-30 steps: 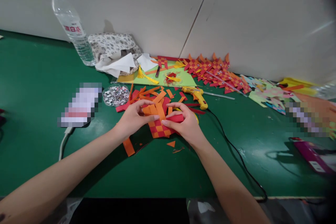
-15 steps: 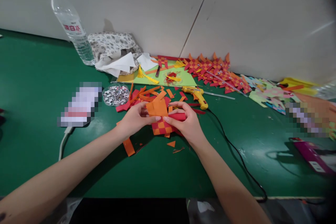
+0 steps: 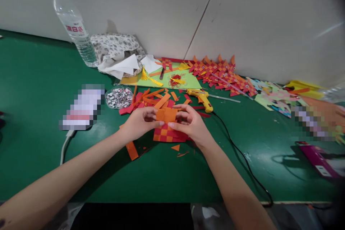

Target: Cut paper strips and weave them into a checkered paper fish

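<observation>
My left hand (image 3: 140,122) and my right hand (image 3: 190,124) both pinch a red and orange woven paper piece (image 3: 168,133) just above the green table (image 3: 40,79). Its loose orange strips (image 3: 166,114) are folded over between my fingertips. The checkered woven part hangs below my fingers. Behind my hands lies a heap of cut red and orange paper strips (image 3: 148,99). One orange strip (image 3: 132,150) lies under my left wrist.
A yellow glue gun (image 3: 202,99) with a black cable (image 3: 242,154) lies right of my hands. A dish of googly eyes (image 3: 119,97), a water bottle (image 3: 72,25), a cloth pouch (image 3: 115,48), a green sheet (image 3: 167,77) and finished woven fish (image 3: 221,73) stand along the wall.
My hands lifted the woven piece a little and bent its orange strips down over the checkered part. The fingers of both hands have closed in on the strips.
</observation>
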`<state>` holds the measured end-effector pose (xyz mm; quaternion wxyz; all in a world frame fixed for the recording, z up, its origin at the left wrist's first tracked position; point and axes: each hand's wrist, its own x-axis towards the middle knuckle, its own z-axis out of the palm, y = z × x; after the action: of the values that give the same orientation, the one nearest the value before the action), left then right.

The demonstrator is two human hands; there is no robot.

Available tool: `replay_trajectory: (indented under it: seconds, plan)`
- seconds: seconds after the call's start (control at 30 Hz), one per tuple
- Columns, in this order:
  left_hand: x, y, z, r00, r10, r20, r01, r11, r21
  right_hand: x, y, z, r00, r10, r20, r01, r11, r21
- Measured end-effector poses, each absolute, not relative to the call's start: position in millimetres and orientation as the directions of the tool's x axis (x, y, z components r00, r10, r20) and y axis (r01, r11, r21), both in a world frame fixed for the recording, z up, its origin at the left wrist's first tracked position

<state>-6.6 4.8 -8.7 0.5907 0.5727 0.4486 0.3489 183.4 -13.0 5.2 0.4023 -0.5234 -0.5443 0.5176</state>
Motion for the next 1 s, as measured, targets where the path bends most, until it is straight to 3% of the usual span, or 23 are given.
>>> replay_trajectory:
  seconds: [0.17, 0.43, 0.63, 0.77, 1.0]
  plan:
    - [-6.4, 3.0, -17.3, 0.514, 0.846, -0.141, 0.164, 0.065, 0.984, 181.1, -14.0, 4.5, -0.054, 0.997, -0.050, 0.162, -0.040, -0.986]
    - [-4.9, 1.9, -14.4, 0.522, 0.842, -0.139, 0.188, 0.046, 0.981, 178.1, -16.7, 3.2, -0.005, 0.999, 0.040, 0.176, 0.040, -0.984]
    - [-4.6, 2.8, -16.5, 0.479, 0.866, -0.145, 0.175, 0.068, 0.982, 180.2, -15.8, 7.4, -0.027, 0.999, -0.031, 0.173, -0.026, -0.985]
    - [-6.9, 4.7, -13.6, 0.441, 0.889, -0.118, 0.127, 0.069, 0.990, 182.7, -14.4, 5.5, -0.191, 0.973, -0.132, 0.119, -0.111, -0.987]
    - [-6.9, 5.0, -9.2, 0.362, 0.926, -0.105, 0.091, 0.077, 0.993, 184.0, -13.9, 2.3, -0.208, 0.971, -0.114, 0.177, -0.078, -0.981]
